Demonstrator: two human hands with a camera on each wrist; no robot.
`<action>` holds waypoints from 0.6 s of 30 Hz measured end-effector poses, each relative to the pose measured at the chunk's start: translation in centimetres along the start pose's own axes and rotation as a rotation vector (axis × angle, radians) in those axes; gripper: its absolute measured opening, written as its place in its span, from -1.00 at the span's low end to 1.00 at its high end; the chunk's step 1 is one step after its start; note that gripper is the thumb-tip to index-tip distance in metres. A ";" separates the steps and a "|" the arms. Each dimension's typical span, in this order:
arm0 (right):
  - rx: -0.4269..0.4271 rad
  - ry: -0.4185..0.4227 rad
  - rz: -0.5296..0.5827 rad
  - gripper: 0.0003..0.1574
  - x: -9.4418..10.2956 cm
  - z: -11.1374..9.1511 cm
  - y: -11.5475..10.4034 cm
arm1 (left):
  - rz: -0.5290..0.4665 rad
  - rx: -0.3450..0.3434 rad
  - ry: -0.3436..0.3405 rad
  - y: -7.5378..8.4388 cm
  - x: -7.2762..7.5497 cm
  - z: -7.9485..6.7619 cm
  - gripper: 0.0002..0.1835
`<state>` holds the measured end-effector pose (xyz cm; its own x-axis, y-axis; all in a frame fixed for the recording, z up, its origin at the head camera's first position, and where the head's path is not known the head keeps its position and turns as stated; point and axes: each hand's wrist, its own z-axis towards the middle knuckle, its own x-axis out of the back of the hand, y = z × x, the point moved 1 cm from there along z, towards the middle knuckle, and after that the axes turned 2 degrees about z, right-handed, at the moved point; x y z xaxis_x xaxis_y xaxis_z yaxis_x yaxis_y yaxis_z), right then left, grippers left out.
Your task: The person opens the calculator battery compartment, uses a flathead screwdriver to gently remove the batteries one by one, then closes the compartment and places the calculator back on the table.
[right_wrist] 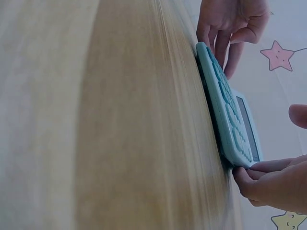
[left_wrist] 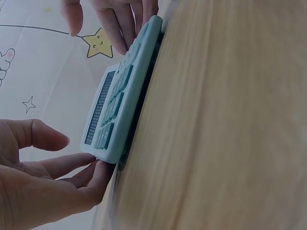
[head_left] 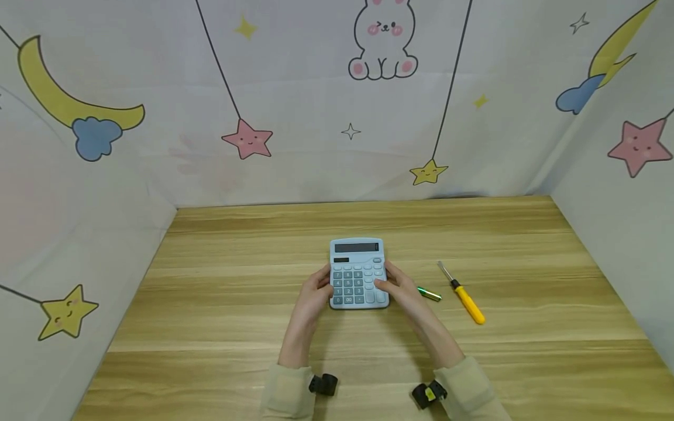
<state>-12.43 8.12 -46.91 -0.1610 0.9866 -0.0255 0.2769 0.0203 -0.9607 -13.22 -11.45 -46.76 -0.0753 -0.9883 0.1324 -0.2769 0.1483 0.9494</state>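
Observation:
A light blue calculator lies face up on the table, its display toward the far side. Along its left edge the fingers of my left hand touch the side. My right hand does the same at the right edge. Both wrist views show the fingertips against the calculator's rim, with the thumbs raised off the keys. Whether any fingertips reach beneath the case is hidden. Just right of my right hand lies a green battery, its near end partly covered by that hand.
A screwdriver with a yellow handle lies to the right of the battery, its tip pointing away. The wooden table meets a patterned cloth wall at the back and sides. Small black cameras sit at both cuffs.

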 end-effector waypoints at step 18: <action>-0.006 0.005 0.015 -0.17 0.1 0.0 -0.4 | -0.021 0.002 -0.026 0.1 0.0 0.1 -0.32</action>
<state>-12.55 8.23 -46.54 -0.1519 0.9877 -0.0382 0.2847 0.0067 -0.9586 -13.38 -11.44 -46.72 -0.0945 -0.9900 0.1050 -0.2805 0.1277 0.9513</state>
